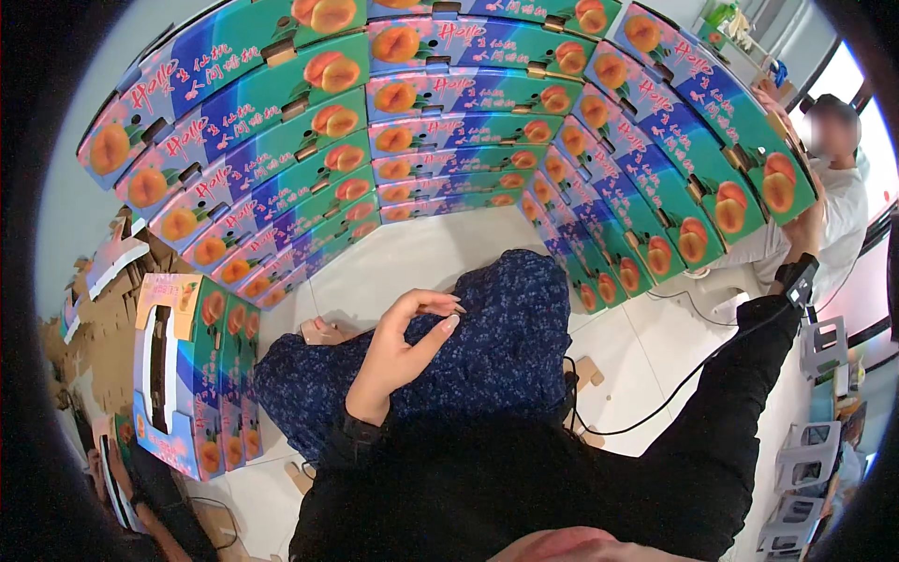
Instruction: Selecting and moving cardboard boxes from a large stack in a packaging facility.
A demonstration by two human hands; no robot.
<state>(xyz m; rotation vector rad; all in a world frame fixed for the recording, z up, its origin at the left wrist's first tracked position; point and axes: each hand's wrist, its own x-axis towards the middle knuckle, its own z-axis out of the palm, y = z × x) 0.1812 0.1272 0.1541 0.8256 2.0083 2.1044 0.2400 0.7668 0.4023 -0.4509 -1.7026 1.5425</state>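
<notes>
Open passage: above the blue patterned skirt point(506, 347), from the left hand point(398, 351) forward over white floor point(412, 244). Barriers — middle box stack point(459, 94), ahead; left box stack point(253, 122), forward left; right box stack point(655, 159), forward right; low box stack point(220, 384), left; outstretched right arm point(716, 407) and black cable point(670, 403), right.
</notes>
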